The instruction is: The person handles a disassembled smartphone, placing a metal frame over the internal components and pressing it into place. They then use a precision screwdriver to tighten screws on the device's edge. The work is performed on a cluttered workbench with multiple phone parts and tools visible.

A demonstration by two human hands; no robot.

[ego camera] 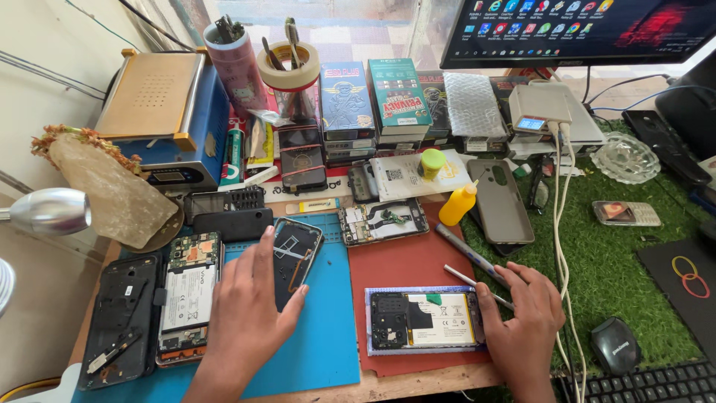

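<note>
Left hand [250,310] lies flat, fingers spread, grip empty, fingertips touching the lower edge of a dark open-backed phone frame with loose flex cable [294,257] on the blue rubber work mat [328,351]. Right hand [526,313] is curled, its grip pinched on a thin silver metal tool [466,277]; whether the tool is fully held cannot be told.

The opened phone with white battery and exposed black board [424,319] sits on the red mat [403,265], just left of the right grip.

Risks judged:
- Tool tip close above the battery; a slip could puncture or scratch it.
- Flex cable near the left fingertips could be snagged and torn.
- Yellow squeeze bottle [456,205] stands beyond the right grip; could be tipped by a reach.
- White cables [559,246] run beside the right wrist; catching is likely.

Room: desk edge near, below both wrists. Open mat is seen between the grips. Left of the left grip, another opened phone with a white battery [188,295] crowds.
</note>
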